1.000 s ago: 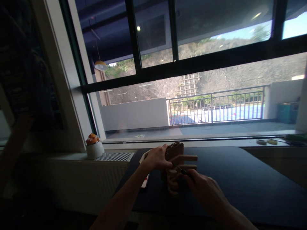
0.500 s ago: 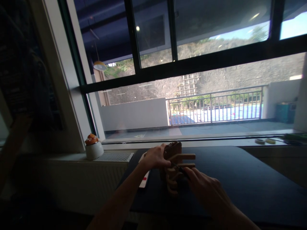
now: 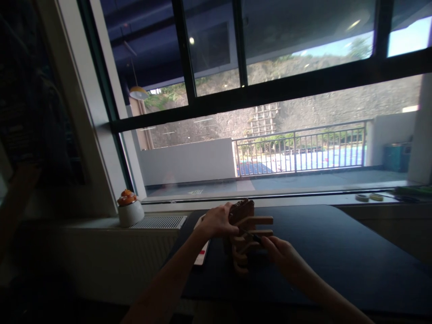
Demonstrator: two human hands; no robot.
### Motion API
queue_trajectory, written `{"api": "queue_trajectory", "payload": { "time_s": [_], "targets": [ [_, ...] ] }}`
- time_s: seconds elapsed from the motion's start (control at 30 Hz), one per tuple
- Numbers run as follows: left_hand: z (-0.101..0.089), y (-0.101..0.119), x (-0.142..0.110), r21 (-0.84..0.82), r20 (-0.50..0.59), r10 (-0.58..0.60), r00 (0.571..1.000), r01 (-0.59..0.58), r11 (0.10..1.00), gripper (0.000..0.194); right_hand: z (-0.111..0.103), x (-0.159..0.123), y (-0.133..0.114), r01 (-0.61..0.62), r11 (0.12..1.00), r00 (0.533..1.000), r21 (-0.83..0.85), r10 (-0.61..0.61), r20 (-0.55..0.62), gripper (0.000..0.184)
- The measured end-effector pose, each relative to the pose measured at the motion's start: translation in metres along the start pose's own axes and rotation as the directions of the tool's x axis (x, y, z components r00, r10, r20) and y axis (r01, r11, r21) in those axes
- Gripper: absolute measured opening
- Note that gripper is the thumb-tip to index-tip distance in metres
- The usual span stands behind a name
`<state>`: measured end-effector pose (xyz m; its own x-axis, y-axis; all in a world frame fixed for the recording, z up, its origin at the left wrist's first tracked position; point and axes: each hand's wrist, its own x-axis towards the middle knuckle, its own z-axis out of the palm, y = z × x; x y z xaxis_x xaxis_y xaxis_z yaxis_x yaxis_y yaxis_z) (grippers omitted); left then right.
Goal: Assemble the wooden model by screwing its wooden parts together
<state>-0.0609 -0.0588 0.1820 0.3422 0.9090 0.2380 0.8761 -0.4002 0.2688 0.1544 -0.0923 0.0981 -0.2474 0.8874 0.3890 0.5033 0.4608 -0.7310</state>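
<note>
A wooden model (image 3: pixel 248 236) with jutting bars and curved pieces stands on a dark table (image 3: pixel 337 252) in front of a big window. My left hand (image 3: pixel 218 222) is closed over its upper left side. My right hand (image 3: pixel 281 254) is closed at its right side, pinching a thin dark tool (image 3: pixel 254 237) that points into the model. A flat white piece with red marks (image 3: pixel 202 252) lies on the table just left of the model, partly under my left arm.
A small white pot with an orange lid (image 3: pixel 128 208) sits on the sill by a radiator grille (image 3: pixel 158 222). Small objects, among them a tape roll (image 3: pixel 362 197), lie on the ledge at far right. Another person's arm (image 3: pixel 15 198) shows at far left.
My right hand has drawn in closer to the model and looks smaller in view. The left hand keeps its grip; the view has shifted slightly.
</note>
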Motion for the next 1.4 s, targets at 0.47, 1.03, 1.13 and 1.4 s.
{"api": "queue_trajectory", "payload": {
  "time_s": [0.47,1.03,1.13,1.4],
  "targets": [
    [0.004,-0.002,0.001,0.010,-0.047,0.032,0.998,-0.031,0.999,0.063,-0.005,-0.010,-0.015,0.425,0.556,0.836,-0.715,-0.543,0.075,0.032],
    [-0.001,0.001,-0.001,0.037,0.015,-0.035,0.999,0.034,0.999,0.065,-0.010,-0.007,-0.020,0.274,0.735,0.944,-0.620,-0.327,0.028,0.043],
    [-0.001,0.002,-0.001,0.020,0.006,-0.017,1.000,0.017,1.000,0.065,-0.006,-0.007,-0.021,0.393,0.531,0.857,-0.750,-0.507,0.090,0.045],
    [0.000,0.004,-0.003,-0.008,-0.019,0.017,1.000,-0.017,1.000,0.061,-0.001,0.002,-0.019,0.082,0.989,0.997,-0.124,-0.083,-0.002,0.032]
  ]
}}
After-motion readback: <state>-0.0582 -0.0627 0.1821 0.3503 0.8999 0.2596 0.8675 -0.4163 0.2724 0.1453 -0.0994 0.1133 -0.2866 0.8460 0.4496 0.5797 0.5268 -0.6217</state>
